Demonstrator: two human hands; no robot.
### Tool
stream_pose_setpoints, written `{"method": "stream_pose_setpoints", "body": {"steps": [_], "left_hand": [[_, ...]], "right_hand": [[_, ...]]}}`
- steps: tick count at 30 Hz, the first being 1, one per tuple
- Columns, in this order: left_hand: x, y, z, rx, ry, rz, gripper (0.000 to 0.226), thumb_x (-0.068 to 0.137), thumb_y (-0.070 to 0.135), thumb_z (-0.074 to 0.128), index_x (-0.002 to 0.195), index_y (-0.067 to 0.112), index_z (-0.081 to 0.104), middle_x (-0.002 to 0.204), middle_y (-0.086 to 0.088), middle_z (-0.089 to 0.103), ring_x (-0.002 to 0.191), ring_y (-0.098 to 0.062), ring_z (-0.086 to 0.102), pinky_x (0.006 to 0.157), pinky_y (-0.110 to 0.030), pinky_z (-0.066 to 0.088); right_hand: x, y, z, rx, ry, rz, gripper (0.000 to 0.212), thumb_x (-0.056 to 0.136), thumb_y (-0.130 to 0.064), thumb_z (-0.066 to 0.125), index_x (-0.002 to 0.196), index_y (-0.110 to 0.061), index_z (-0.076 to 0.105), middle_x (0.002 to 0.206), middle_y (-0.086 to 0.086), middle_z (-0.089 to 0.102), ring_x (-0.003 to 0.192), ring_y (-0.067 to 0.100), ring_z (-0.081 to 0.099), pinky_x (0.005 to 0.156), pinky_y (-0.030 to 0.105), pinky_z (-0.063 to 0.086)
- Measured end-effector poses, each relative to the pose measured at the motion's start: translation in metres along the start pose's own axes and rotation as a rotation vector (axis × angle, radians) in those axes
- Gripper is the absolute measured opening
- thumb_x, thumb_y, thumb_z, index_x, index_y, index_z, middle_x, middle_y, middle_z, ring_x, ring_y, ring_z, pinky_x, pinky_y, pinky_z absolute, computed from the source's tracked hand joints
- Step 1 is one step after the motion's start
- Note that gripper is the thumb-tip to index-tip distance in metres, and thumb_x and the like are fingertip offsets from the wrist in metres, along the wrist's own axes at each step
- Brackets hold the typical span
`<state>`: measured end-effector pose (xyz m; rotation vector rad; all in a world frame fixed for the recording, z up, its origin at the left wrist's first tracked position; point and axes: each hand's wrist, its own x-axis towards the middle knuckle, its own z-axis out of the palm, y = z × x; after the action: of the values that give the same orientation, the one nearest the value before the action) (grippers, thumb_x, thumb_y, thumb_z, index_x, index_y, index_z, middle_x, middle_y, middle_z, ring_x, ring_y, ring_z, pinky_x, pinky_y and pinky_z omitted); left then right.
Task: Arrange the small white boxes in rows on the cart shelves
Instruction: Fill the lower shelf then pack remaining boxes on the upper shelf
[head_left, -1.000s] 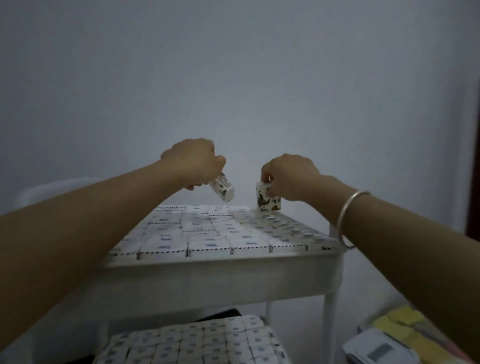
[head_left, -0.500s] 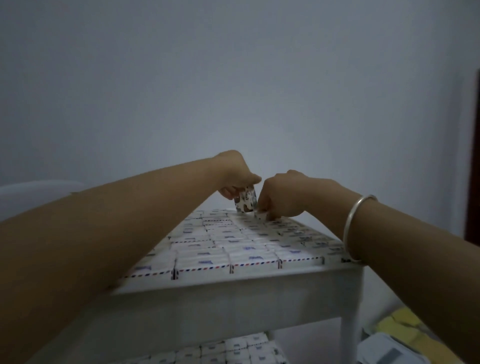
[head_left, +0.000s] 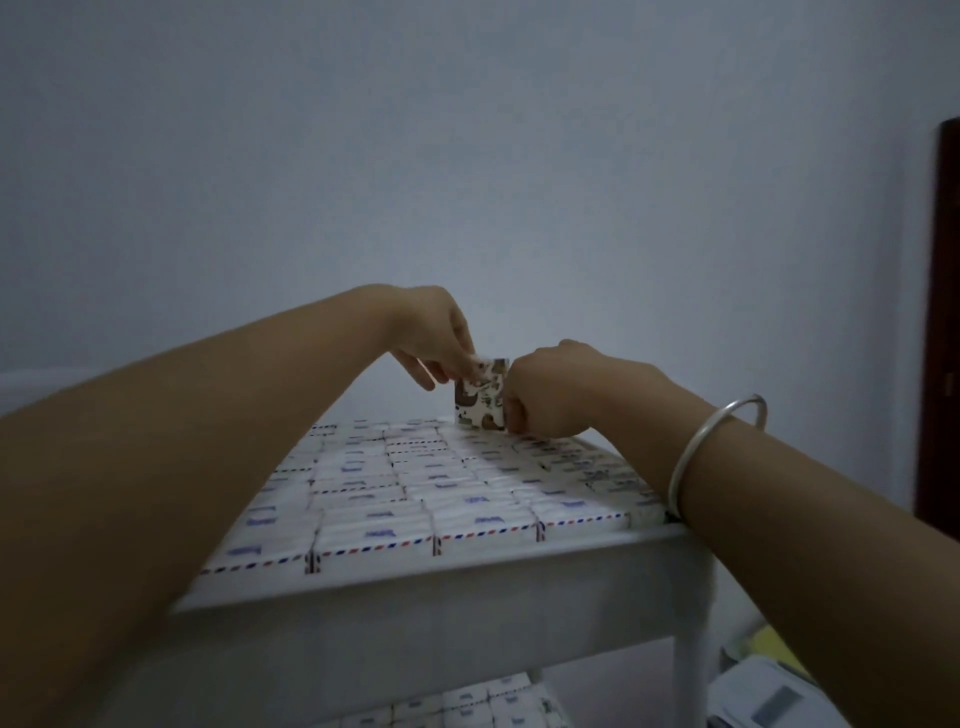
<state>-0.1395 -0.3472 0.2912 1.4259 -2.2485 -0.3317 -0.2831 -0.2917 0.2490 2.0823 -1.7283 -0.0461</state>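
Head view: two boxes aloft a second ago, one now; left hand (head_left: 431, 338) pinches patterned box (head_left: 480, 397) upright at far edge of top shelf (head_left: 441, 597), right hand (head_left: 550, 395) curled against it, grip unclear; not yet flat

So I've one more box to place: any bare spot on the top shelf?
No bare patch shows: flat boxes cover the top shelf from front rim to the upright box, where the left hand pinches its top and the right hand curls at its base. The lower boxes look packed too. Behind the hands is hidden.
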Motion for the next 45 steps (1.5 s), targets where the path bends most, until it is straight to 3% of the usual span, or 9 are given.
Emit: {"method": "stream_pose_setpoints", "body": {"steps": [5, 11, 16, 19, 22, 28, 33, 36, 45], "left_hand": [[0.005, 0.003, 0.015, 0.049, 0.302, 0.067, 0.031, 0.073, 0.04, 0.082, 0.085, 0.015, 0.068, 0.085, 0.001, 0.064, 0.081, -0.017, 0.067, 0.064, -0.032, 0.062], [0.008, 0.012, 0.038, 0.093, 0.174, 0.117, 0.014, 0.082, 0.02, 0.074, 0.092, 0.011, 0.07, 0.076, 0.003, 0.066, 0.078, -0.014, 0.064, 0.063, -0.024, 0.054], [0.005, 0.008, 0.043, 0.27, 0.108, 0.18, 0.026, 0.078, 0.032, 0.079, 0.101, 0.025, 0.07, 0.064, 0.014, 0.064, 0.071, -0.003, 0.061, 0.063, -0.017, 0.045], [0.004, 0.008, 0.047, 0.278, -0.039, 0.169, 0.026, 0.082, 0.031, 0.075, 0.106, 0.021, 0.073, 0.092, 0.008, 0.072, 0.072, 0.003, 0.056, 0.064, -0.014, 0.041], [-0.003, 0.011, 0.049, 0.326, -0.123, 0.153, 0.024, 0.091, 0.022, 0.065, 0.115, 0.022, 0.071, 0.12, 0.005, 0.066, 0.104, -0.009, 0.058, 0.093, -0.021, 0.043], [-0.041, 0.015, 0.032, 0.338, -0.029, 0.098, 0.04, 0.097, 0.004, 0.042, 0.127, 0.021, 0.063, 0.138, 0.004, 0.055, 0.127, -0.016, 0.049, 0.107, -0.026, 0.036], [-0.119, 0.012, 0.003, 0.3, 0.249, 0.161, 0.018, 0.092, 0.017, 0.057, 0.096, 0.028, 0.07, 0.094, 0.011, 0.066, 0.096, -0.011, 0.062, 0.086, -0.032, 0.052], [-0.196, -0.001, -0.006, 0.323, 0.374, 0.228, 0.007, 0.088, 0.039, 0.061, 0.085, 0.034, 0.064, 0.075, 0.017, 0.064, 0.069, 0.001, 0.06, 0.062, -0.02, 0.042], [-0.374, -0.105, 0.053, 0.208, 0.339, -0.005, 0.006, 0.08, 0.03, 0.067, 0.076, 0.034, 0.065, 0.066, 0.021, 0.063, 0.06, 0.007, 0.057, 0.053, -0.014, 0.04]], "right_hand": [[-0.005, -0.003, -0.002, 0.061, 0.045, 0.026, 0.03, 0.089, -0.017, 0.056, 0.118, -0.021, 0.064, 0.117, 0.002, 0.062, 0.1, 0.023, 0.06, 0.088, 0.037, 0.051], [-0.006, -0.004, 0.001, 0.052, 0.088, 0.044, 0.024, 0.09, -0.019, 0.055, 0.112, -0.019, 0.066, 0.098, 0.001, 0.061, 0.086, 0.021, 0.057, 0.071, 0.031, 0.046], [-0.005, -0.003, 0.003, 0.042, 0.177, 0.059, 0.007, 0.093, -0.021, 0.054, 0.096, -0.014, 0.055, 0.072, -0.002, 0.046, 0.065, 0.016, 0.046, 0.063, 0.03, 0.037], [-0.006, -0.003, 0.001, 0.099, 0.219, 0.071, 0.018, 0.088, -0.012, 0.058, 0.106, -0.012, 0.059, 0.091, 0.001, 0.058, 0.081, 0.02, 0.053, 0.07, 0.031, 0.041], [-0.008, -0.001, 0.0, 0.176, 0.299, 0.091, 0.026, 0.088, -0.004, 0.052, 0.112, -0.012, 0.057, 0.106, 0.008, 0.063, 0.097, 0.026, 0.058, 0.079, 0.034, 0.048], [-0.037, -0.006, -0.012, 0.328, 0.463, 0.07, 0.034, 0.087, 0.002, 0.046, 0.111, -0.02, 0.055, 0.102, 0.002, 0.066, 0.093, 0.022, 0.06, 0.082, 0.038, 0.052], [-0.096, -0.042, -0.022, 0.532, 0.646, -0.047, 0.019, 0.092, -0.009, 0.045, 0.096, -0.028, 0.05, 0.089, -0.011, 0.056, 0.078, 0.01, 0.052, 0.069, 0.028, 0.042], [-0.139, -0.078, -0.023, 0.635, 0.674, -0.16, 0.019, 0.093, -0.014, 0.047, 0.091, -0.033, 0.048, 0.085, -0.015, 0.053, 0.073, 0.004, 0.05, 0.065, 0.022, 0.043], [-0.195, -0.222, 0.025, 0.751, 0.205, -0.594, 0.019, 0.094, -0.02, 0.05, 0.104, -0.03, 0.063, 0.096, -0.011, 0.067, 0.081, 0.006, 0.059, 0.07, 0.025, 0.049]]}}
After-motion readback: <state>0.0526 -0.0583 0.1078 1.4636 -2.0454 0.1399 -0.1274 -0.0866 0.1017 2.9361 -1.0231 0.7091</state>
